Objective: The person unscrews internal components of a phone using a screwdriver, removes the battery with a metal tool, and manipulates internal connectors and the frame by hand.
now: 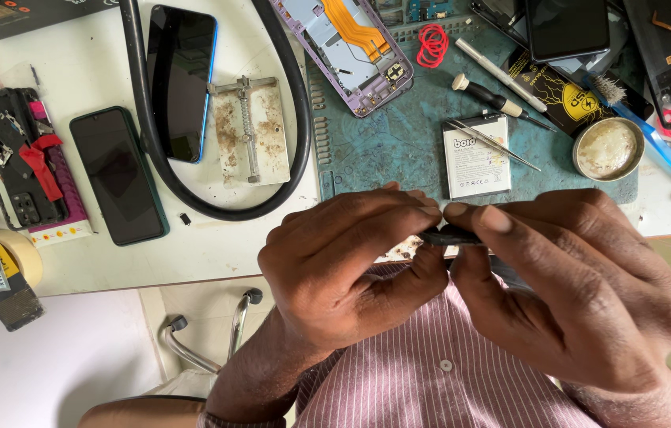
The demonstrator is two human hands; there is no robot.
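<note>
Both hands are meeting near the table's near edge, over the striped shirt [430,380]. Left hand [343,269] is pinching narrow, thumb and fingers closing on the left end of a small black part [450,235]. Right hand [581,293] is pinching the part's right end the same way, thumb under, forefinger on top. The part is sitting between the two sets of fingertips, mostly hidden, so I cannot tell its shape or what it is.

Just beyond the hands a white battery [476,156] is lying on the teal mat [399,135], with tweezers [492,141] lying across its far right corner. A black-handled screwdriver [498,101] is lying farther back, and a round tin [608,148] is sitting to the right of the battery. A blue brush [648,135] is running along the mat's right side. At the far edge an opened purple phone frame [347,47] is showing an orange flex strip, and a red band [432,43] is lying right of it.

On the white table [193,254] to the left, a black hose [217,208] is looping around a metal holder [248,131] and a blue-edged phone [181,79]. A dark green phone [118,176] is lying farther left, screen up. A tape roll [22,254] is sitting at the near left corner.
</note>
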